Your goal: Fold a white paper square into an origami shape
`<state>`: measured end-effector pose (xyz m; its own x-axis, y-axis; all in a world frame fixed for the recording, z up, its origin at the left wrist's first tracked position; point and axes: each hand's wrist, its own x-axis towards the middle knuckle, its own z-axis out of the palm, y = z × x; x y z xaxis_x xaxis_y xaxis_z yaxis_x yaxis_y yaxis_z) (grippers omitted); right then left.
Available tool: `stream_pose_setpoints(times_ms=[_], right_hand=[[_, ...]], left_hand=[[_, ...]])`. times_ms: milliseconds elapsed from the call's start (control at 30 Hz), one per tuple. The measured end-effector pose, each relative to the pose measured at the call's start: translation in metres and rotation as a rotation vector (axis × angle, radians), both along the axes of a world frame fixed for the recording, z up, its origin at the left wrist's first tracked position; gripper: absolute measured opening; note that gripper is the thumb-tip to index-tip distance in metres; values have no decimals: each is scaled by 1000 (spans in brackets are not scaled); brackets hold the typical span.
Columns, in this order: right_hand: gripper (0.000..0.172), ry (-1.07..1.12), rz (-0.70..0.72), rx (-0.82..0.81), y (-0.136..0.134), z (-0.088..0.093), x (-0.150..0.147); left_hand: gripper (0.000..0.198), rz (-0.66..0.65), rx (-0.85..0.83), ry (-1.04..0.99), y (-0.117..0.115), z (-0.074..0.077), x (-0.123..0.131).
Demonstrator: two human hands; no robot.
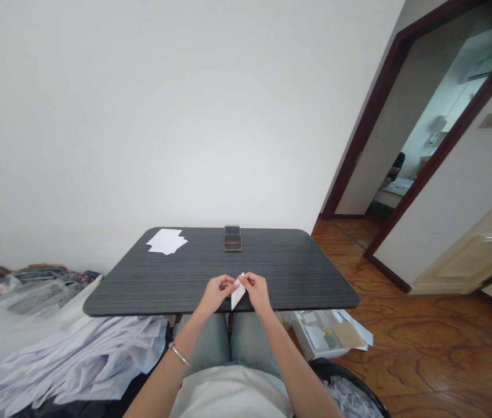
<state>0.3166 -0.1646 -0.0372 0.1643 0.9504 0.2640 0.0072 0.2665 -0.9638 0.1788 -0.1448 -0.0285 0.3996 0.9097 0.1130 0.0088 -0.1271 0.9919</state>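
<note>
A small folded white paper piece is held over the near edge of the dark table. My left hand pinches its left side with closed fingers. My right hand pinches its upper right side, fingers also closed. The paper tapers to a point that hangs downward between the two hands. A thin bracelet circles my left wrist.
A few white sheets lie at the table's far left. A phone stands at the far middle. Piles of white paper lie on the left, an open box on the wooden floor at right, a doorway beyond.
</note>
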Motion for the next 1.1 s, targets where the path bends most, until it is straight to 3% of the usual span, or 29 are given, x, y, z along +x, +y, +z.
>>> stream_pose_setpoints(times_ms=[433, 700, 1100], right_hand=[[20, 100, -12, 6, 1, 2, -2], [22, 54, 71, -23, -1, 5, -4], [18, 74, 26, -4, -1, 4, -6]], left_hand=[[33, -27, -49, -2, 2, 0, 1], [36, 0, 7, -15, -1, -1, 1], [34, 4, 73, 32, 1, -5, 1]])
